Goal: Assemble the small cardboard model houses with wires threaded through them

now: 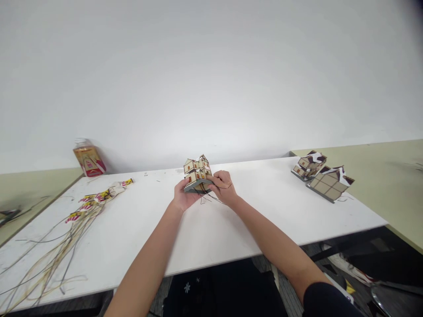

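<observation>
A small model house (197, 171) with cream walls, dark trim and a grey base is held up over the middle of the white table. My left hand (185, 197) grips its left side and supports it from below, thumb on the wall. At the right edge of the base, my right hand (224, 185) is closed with bent fingers. Thin dark wires (211, 197) hang from the underside, near my right fingers. How far those fingers hold the base or the wires is hard to make out.
Two more model houses (309, 165) (330, 182) stand at the right of the white table (257, 224). On the left lie red, white and yellow pieces (99, 197) with long wires (62, 246). A drink carton (89, 159) stands at the back left, near the wall.
</observation>
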Demonstrator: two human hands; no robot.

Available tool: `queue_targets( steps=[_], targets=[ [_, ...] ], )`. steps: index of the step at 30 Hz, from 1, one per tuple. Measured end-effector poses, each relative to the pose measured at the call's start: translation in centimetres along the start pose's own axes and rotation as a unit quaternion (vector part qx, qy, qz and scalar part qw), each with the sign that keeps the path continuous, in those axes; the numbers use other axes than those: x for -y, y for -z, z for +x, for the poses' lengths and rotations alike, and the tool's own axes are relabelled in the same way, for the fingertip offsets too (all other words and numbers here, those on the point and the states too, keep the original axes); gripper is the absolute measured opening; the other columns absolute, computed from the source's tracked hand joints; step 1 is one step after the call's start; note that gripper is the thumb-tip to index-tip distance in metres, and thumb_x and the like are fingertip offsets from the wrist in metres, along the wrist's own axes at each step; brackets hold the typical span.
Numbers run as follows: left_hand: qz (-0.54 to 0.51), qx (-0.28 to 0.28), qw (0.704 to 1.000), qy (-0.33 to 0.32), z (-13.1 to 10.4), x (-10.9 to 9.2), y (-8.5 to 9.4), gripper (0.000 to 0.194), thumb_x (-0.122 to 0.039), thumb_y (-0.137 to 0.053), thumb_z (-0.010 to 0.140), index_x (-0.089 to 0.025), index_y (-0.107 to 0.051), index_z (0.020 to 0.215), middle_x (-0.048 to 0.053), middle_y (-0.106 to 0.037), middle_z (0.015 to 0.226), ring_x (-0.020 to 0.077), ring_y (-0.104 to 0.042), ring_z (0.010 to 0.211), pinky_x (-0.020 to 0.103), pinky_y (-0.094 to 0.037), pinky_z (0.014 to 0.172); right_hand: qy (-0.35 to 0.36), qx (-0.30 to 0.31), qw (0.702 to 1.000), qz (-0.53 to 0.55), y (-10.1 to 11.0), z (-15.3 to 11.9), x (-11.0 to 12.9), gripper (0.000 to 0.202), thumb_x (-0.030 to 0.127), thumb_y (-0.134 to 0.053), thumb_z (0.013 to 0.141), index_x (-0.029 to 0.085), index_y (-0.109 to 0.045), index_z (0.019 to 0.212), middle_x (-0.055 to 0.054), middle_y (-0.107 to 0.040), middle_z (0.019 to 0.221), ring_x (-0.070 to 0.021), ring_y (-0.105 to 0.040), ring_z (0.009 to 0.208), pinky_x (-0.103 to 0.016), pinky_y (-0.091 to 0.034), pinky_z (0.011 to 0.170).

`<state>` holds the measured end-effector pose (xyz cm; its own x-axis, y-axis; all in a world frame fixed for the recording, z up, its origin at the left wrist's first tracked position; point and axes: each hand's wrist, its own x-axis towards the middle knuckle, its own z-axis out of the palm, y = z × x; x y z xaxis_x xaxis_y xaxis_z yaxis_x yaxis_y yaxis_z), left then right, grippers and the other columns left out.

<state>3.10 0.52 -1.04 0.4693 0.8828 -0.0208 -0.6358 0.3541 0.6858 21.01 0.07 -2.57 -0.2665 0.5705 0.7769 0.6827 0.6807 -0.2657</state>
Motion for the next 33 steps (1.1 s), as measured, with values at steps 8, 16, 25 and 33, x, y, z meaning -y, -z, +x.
queue_targets(
  steps=[8, 16, 25, 33],
  targets=[
    [-0.015, -0.022, 1.000, -0.015, -0.1, -0.2, -0.6, 0.042, -0.038, -0.058, 0.074, -0.016, -0.066, 0.109, 0.009, -0.069, 0.106, 0.0300, -0.060, 0.107, 0.044, -0.047, 0.091, -0.027, -0.043, 0.999, 0.005, 0.6, -0.3, 0.5, 0.041, 0.039, -0.029, 0.098, 0.032, -0.059, 0.124, -0.007, -0.058, 0.119, -0.0217, -0.053, 0.108, -0.044, -0.028, 0.095],
    [-0.041, -0.086, 0.995, -0.039, 0.3, -1.1, -0.4, 0.046, -0.044, -0.057, 0.074, -0.017, -0.064, 0.111, 0.008, -0.068, 0.110, 0.0324, -0.058, 0.109, 0.043, -0.048, 0.088, -0.243, -0.175, 0.855, 0.423, 0.3, 1.3, 1.3, 0.045, 0.051, -0.034, 0.095, 0.024, -0.068, 0.106, -0.007, -0.064, 0.117, -0.0200, -0.058, 0.111, -0.040, -0.045, 0.095],
    [-0.068, -0.106, 0.989, -0.073, 0.5, -1.6, 0.4, 0.050, -0.045, -0.060, 0.071, -0.019, -0.062, 0.114, 0.010, -0.067, 0.111, 0.0285, -0.063, 0.098, 0.044, -0.051, 0.086, -0.400, -0.265, 0.602, 0.638, 1.2, 2.1, -1.0, 0.043, 0.049, -0.039, 0.093, 0.021, -0.071, 0.093, -0.005, -0.067, 0.117, -0.0096, -0.062, 0.070, -0.034, -0.050, 0.089],
    [-0.081, -0.043, 0.992, -0.088, 0.3, -1.3, 0.1, 0.050, -0.045, -0.058, 0.071, -0.020, -0.063, 0.113, 0.009, -0.064, 0.121, 0.0312, -0.056, 0.115, 0.047, -0.047, 0.094, -0.483, -0.086, 0.749, 0.446, 0.8, 1.4, -2.7, 0.047, 0.060, -0.048, 0.084, 0.018, -0.064, 0.070, -0.003, -0.063, 0.072, -0.0070, -0.035, 0.045, -0.025, -0.032, 0.045]
  ],
)
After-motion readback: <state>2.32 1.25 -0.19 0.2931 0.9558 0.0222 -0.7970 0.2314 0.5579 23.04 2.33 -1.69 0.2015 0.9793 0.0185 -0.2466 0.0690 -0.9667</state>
